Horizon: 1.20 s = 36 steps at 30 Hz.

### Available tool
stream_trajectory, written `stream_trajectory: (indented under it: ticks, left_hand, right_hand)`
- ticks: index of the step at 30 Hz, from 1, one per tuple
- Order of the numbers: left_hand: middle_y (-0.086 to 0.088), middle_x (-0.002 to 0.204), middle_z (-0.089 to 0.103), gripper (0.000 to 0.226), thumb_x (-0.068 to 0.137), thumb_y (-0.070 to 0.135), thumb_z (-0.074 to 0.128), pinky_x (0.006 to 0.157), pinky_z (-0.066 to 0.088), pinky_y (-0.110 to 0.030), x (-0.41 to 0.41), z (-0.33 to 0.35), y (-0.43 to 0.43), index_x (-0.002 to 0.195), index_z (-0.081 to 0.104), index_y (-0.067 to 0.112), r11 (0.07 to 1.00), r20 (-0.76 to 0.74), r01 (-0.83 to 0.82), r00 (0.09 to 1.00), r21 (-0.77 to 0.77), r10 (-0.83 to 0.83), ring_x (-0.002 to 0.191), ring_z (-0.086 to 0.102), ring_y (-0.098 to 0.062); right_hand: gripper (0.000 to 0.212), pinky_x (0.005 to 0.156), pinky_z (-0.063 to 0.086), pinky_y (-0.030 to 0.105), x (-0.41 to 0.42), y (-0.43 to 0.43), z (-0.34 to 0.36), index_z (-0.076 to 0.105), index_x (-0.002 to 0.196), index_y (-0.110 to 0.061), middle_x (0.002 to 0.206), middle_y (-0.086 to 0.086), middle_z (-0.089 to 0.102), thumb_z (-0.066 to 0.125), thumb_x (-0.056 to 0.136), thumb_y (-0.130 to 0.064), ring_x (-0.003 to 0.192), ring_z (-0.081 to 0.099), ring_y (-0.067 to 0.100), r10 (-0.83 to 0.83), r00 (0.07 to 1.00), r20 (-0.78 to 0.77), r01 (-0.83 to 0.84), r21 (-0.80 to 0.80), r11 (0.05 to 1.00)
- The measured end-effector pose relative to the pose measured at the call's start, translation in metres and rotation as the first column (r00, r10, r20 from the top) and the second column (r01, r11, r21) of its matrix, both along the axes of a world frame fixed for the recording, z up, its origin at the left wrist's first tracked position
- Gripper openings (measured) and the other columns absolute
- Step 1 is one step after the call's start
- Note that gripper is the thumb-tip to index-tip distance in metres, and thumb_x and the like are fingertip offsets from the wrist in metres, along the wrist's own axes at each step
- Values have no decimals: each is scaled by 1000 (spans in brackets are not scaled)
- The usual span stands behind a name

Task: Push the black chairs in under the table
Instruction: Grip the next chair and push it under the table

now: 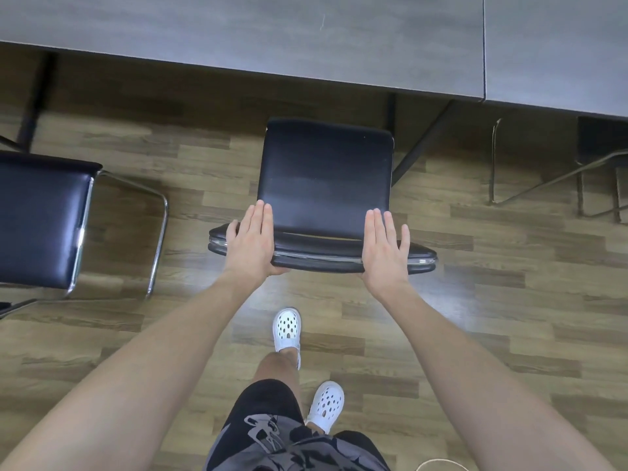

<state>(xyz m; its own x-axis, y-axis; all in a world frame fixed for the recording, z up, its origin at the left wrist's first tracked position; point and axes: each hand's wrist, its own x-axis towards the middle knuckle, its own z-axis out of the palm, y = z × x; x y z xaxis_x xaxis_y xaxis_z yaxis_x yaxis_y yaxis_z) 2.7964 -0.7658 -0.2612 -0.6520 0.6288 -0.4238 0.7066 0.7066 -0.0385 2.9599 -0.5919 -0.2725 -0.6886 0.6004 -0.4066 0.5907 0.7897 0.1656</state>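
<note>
A black padded chair (pixel 324 171) stands in front of me, its seat just short of the grey table's near edge (pixel 306 39). My left hand (pixel 251 241) lies flat with straight fingers on the left end of the chair's backrest. My right hand (pixel 385 248) lies the same way on the right end. A second black chair (pixel 40 222) with a chrome frame stands at the left, pulled out from the table.
A third chair (pixel 598 144) sits under the table at the far right, mostly hidden. Black table legs (pixel 421 137) slant down behind the middle chair. The floor (pixel 509 317) is wood-look planks. My white clogs (pixel 287 328) are right behind the chair.
</note>
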Motion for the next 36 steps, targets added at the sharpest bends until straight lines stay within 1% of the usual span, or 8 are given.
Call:
stream_trajectory:
  ticks: [4, 9, 21, 25, 27, 30, 33, 36]
  left_hand:
    - [-8, 163, 1, 138, 61, 71, 75, 118, 14, -45, -21, -3, 13, 153, -3, 4, 1000, -7, 16, 1000, 10, -16, 150, 3, -22]
    - [-9, 163, -3, 141, 61, 71, 75, 118, 16, -47, -42, -7, 27, 153, -8, 4, 1000, -21, 24, 999, -13, -24, 150, 0, -23]
    - [-9, 163, -3, 141, 60, 71, 75, 118, 15, -50, -85, -13, 53, 152, -8, 4, 999, -19, 40, 999, 4, -40, 150, -3, -25]
    - [-9, 163, -4, 140, 60, 69, 77, 118, 13, -50, -95, -13, 59, 152, -7, 4, 999, -14, 32, 999, 3, -32, 150, -4, -25]
    - [-10, 163, -3, 140, 61, 67, 78, 118, 13, -50, -101, -13, 63, 152, -6, 4, 999, -9, 35, 999, 7, -35, 150, -4, -26]
    - [-11, 163, -4, 139, 61, 70, 76, 118, 11, -51, -109, -11, 72, 152, -5, 4, 999, -7, 31, 1000, -15, -31, 150, -4, -27]
    - [-14, 162, -7, 140, 60, 72, 74, 117, 7, -55, -115, -9, 84, 152, -8, 4, 999, -35, 2, 999, -48, -4, 150, -6, -31]
    - [-19, 160, -11, 145, 58, 70, 76, 116, 3, -56, -118, -6, 96, 149, -14, 2, 995, -81, -78, 994, -69, 72, 149, -8, -35]
  right_hand:
    - [122, 117, -3, 48, -20, 13, -2, -15, 150, -7, 163, 7, -3, 80, 75, -12, 150, -6, 25, -4, 1000, 2, 4, 5, 1000]
    - [114, 118, -3, 48, -40, 27, -2, -14, 151, -7, 163, 5, -3, 70, 75, 2, 150, -6, 23, -16, 1000, -21, 16, 4, 1000]
    - [121, 119, -1, 48, -83, 53, 5, -15, 152, -8, 163, 6, -7, 79, 76, -18, 150, -9, 25, -43, 999, 7, 43, -51, 998]
    - [120, 119, -2, 48, -92, 59, 8, -16, 151, -7, 163, 6, -11, 78, 78, -18, 150, -12, 25, -47, 999, 8, 48, -49, 998]
    - [122, 118, -2, 48, -97, 62, 7, -16, 151, -6, 163, 7, -11, 80, 77, -22, 150, -12, 25, -44, 999, 10, 44, -57, 997]
    - [123, 119, -1, 49, -105, 70, 6, -13, 152, -7, 163, 8, -9, 81, 76, -26, 150, -9, 26, -46, 999, 14, 47, -53, 998]
    - [125, 118, 0, 50, -116, 81, 5, -12, 153, -7, 163, 8, -7, 83, 75, -31, 150, -7, 28, -52, 998, 19, 53, -47, 998]
    - [121, 118, 0, 50, -127, 91, 3, -12, 152, -6, 163, 8, -5, 80, 76, -21, 150, -6, 28, -57, 998, 3, 57, -37, 998]
